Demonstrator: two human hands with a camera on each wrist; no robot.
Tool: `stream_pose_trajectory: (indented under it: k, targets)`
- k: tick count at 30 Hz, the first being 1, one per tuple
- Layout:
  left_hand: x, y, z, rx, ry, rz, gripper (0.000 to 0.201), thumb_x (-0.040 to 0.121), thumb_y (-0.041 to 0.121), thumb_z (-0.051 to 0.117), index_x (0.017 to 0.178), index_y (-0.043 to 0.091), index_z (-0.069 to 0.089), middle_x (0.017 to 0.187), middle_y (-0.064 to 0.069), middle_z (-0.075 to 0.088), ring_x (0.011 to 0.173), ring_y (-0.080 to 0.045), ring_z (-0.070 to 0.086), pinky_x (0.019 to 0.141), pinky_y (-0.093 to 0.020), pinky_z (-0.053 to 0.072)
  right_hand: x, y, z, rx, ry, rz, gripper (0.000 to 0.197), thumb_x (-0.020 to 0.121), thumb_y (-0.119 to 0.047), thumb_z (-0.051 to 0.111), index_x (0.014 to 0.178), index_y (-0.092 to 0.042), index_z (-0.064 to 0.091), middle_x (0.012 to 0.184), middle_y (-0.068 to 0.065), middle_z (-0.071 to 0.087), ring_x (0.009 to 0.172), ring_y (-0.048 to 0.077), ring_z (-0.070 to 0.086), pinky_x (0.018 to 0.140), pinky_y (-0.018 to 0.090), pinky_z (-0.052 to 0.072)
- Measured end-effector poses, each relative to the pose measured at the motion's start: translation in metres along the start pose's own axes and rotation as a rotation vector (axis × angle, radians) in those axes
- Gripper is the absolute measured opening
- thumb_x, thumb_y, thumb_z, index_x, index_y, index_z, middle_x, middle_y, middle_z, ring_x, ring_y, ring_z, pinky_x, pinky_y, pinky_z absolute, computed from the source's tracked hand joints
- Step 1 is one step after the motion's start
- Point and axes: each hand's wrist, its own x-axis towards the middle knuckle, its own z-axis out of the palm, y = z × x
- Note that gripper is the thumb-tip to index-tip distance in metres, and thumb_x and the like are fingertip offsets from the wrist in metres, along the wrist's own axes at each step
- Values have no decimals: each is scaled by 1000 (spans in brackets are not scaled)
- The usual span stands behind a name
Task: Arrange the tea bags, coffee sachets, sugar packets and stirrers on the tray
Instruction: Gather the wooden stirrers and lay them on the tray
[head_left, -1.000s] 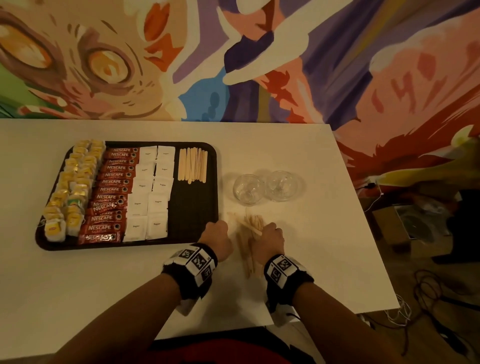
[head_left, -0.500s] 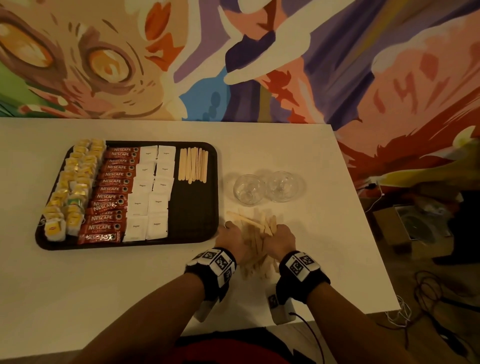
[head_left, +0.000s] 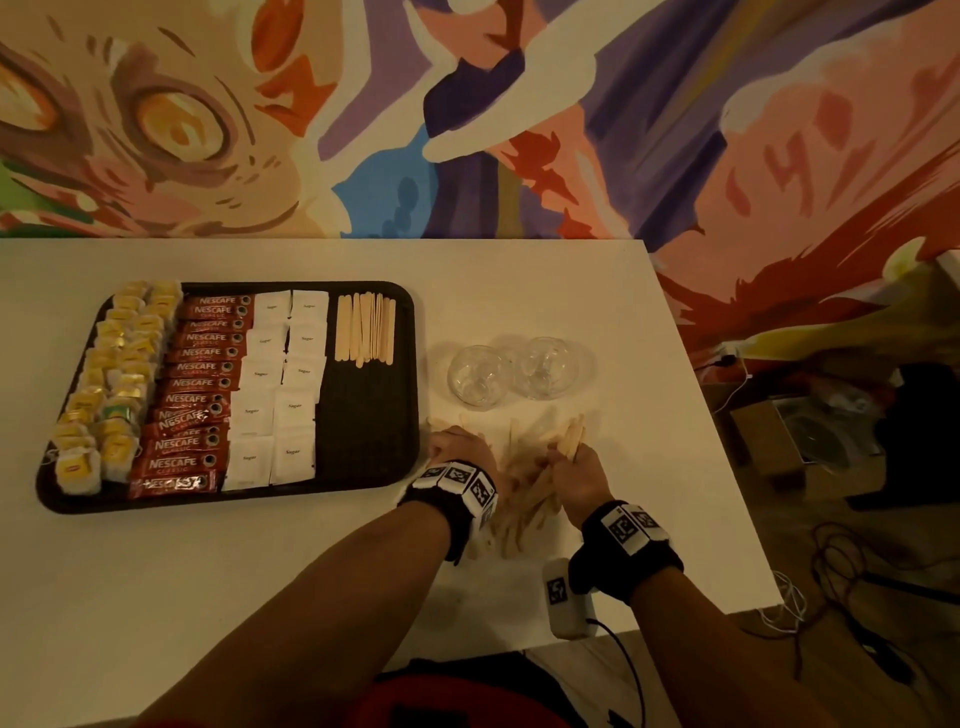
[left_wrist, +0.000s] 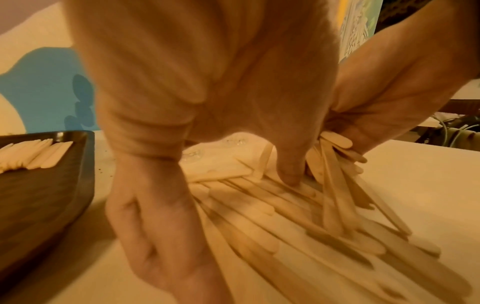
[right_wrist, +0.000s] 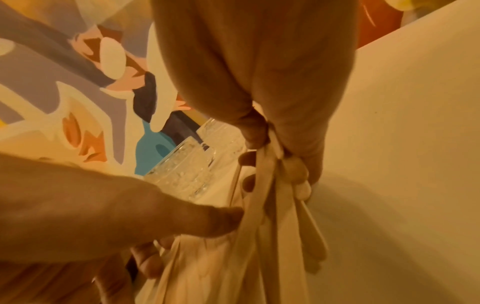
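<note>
Gripping several loose stirrers on table: right hand, fingers curled round them. Left hand: fingers straight, pressing pile, beside tray.

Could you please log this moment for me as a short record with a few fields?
tray: holds tea bags, coffee sachets, sugar packets, one row of stirrers
loose stirrers: piled on the table, right of the tray
left hand: fingers resting on the pile
right hand: grips a bundle of stirrers
glasses: two, behind the pile
</note>
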Motion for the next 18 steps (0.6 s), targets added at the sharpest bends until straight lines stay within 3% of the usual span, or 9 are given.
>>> stream_pose_trajectory:
  k: [3,5,8,11,15,18]
  targets:
    - [0,-2,-3,-13,-1,11,72,90,52,51,132,-5,39,127,-21,46,111,-28,49,58,-28,25,10,1,-4,80,24,18,15,102,-6,42,91,-4,51,81,16,56,64,27,60,38,21,41]
    - [2,-5,-2,-83,-10,27,76,87,48,58,133,-8,36,128,-20,43,113,-30,47,56,-27,24,18,2,-4,113,44,42,16,104,-13,39,96,-5,50,79,15,55,64,27,60,35,19,39]
    - [4,-7,5,-172,3,-21,84,83,43,62,139,-9,27,131,-22,39,116,-31,46,76,-29,41,22,3,-4,187,72,88,15,105,-18,40,107,-5,48,77,9,54,59,24,58,45,26,43]
    - [-4,-9,15,-235,64,-30,83,90,41,57,143,-10,19,137,-26,32,120,-33,45,96,-34,45,25,6,0,305,77,119,11,105,-20,39,105,-9,42,76,6,48,53,22,52,53,35,47]
    - [-11,-11,26,-200,104,-28,88,87,51,60,141,-9,23,134,-24,33,118,-36,45,97,-40,44,25,9,6,425,83,125,7,106,-18,37,107,-12,40,74,5,44,51,19,46,53,35,46]
    - [-8,-13,23,-69,89,-25,60,92,28,61,135,-5,36,129,-22,43,114,-29,51,92,-35,47,24,9,7,424,84,117,6,106,-17,37,107,-12,40,75,5,43,54,19,45,53,34,45]
